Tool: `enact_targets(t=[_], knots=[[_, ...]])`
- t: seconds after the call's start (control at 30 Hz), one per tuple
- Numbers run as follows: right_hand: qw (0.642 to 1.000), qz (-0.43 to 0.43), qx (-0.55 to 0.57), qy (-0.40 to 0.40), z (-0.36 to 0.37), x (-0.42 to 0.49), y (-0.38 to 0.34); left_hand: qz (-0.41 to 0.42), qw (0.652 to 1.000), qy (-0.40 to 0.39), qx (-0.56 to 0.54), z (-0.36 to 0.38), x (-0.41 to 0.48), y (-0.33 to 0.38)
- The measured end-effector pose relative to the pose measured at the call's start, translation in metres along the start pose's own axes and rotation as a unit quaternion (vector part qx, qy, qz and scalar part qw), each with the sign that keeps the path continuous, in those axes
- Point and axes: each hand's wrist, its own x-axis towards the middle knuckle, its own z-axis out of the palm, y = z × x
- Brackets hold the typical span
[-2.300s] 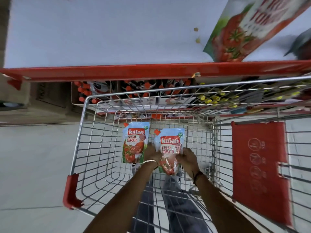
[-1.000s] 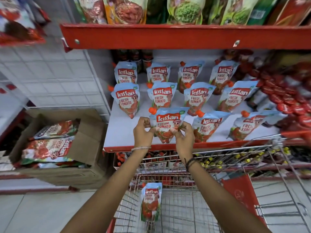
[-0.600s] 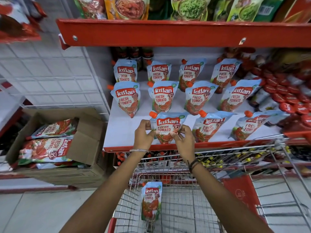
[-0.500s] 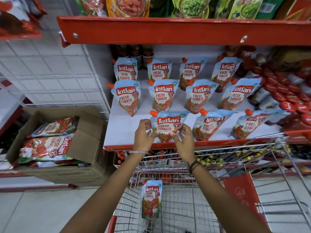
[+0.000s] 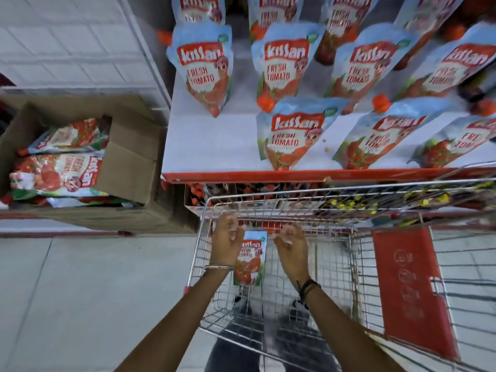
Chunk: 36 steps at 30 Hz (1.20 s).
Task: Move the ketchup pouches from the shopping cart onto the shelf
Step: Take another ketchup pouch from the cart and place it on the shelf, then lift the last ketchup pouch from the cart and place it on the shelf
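1. Both hands, previously gripping a pouch at the shelf, now hang empty over the cart (image 5: 206, 245).
2. Left hand (image 5: 225, 244) and right hand (image 5: 290, 251): fingers loosely curled, holding nothing.
3. Released pouch (image 5: 292, 136) stands at the front of the shelf (image 5: 214, 146).
4. Last pouch (image 5: 249, 260) remains in the cart.

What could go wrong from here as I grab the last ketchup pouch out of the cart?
1. The front-row pouch stands right at the shelf edge; a bump from the cart rim beneath might tip it off.
2. The last pouch leans against the cart's wire wall; the left hand and right hand, both open, could snag fingers on the mesh.
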Motion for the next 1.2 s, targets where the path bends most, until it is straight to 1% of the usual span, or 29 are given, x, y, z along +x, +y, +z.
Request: enact_targets(t=[0.1,0.17,0.23,0.3,0.37,0.4,0.47,0.5,0.57,0.63,0.73,0.8,0.9,0.97,1.13,1.2], knots=[[0.995,0.093,-0.01,-0.028,0.022,0.012,0.043,-0.1,0.992,-0.055,0.053,0.018,0.005,-0.054],[0.988,0.138,-0.034,-0.054,0.035,0.02,0.065,-0.166,0.981,-0.072,0.076,0.03,0.007,-0.088],[0.981,0.173,-0.044,-0.076,0.047,0.028,0.084,-0.21,0.968,-0.088,0.108,0.044,0.01,-0.119],[0.975,0.198,-0.041,-0.093,0.06,0.041,0.108,-0.229,0.955,-0.111,0.154,0.054,0.013,-0.137],[0.97,0.205,-0.036,-0.122,0.077,0.052,0.138,-0.242,0.949,-0.115,0.168,0.061,0.016,-0.139],[0.969,0.209,-0.028,-0.128,0.085,0.06,0.161,-0.248,0.945,-0.122,0.172,0.064,0.017,-0.14],[0.961,0.244,-0.012,-0.128,0.102,0.075,0.207,-0.253,0.94,-0.137,0.185,0.073,0.021,-0.149],[0.959,0.254,-0.012,-0.124,0.106,0.079,0.214,-0.255,0.936,-0.143,0.197,0.076,0.023,-0.152],[0.959,0.268,-0.027,-0.088,0.108,0.078,0.189,-0.267,0.927,-0.147,0.216,0.081,0.025,-0.158],[0.959,0.272,-0.043,-0.062,0.11,0.082,0.185,-0.281,0.921,-0.145,0.23,0.085,0.028,-0.158],[0.962,0.256,-0.069,-0.056,0.112,0.085,0.19,-0.288,0.916,-0.144,0.24,0.092,0.029,-0.156],[0.962,0.26,-0.068,-0.049,0.113,0.086,0.192,-0.308,0.907,-0.143,0.251,0.093,0.03,-0.159],[0.963,0.253,-0.073,-0.062,0.112,0.087,0.194,-0.356,0.909,-0.1,0.195,0.09,0.032,-0.163],[0.962,0.256,-0.077,-0.063,0.109,0.086,0.192,-0.376,0.907,-0.088,0.167,0.086,0.033,-0.163],[0.972,0.218,-0.076,-0.053,0.091,0.072,0.169,-0.356,0.918,-0.095,0.143,0.073,0.021,-0.149],[0.979,0.19,-0.061,-0.047,0.08,0.062,0.15,-0.356,0.923,-0.079,0.121,0.067,0.012,-0.137]])
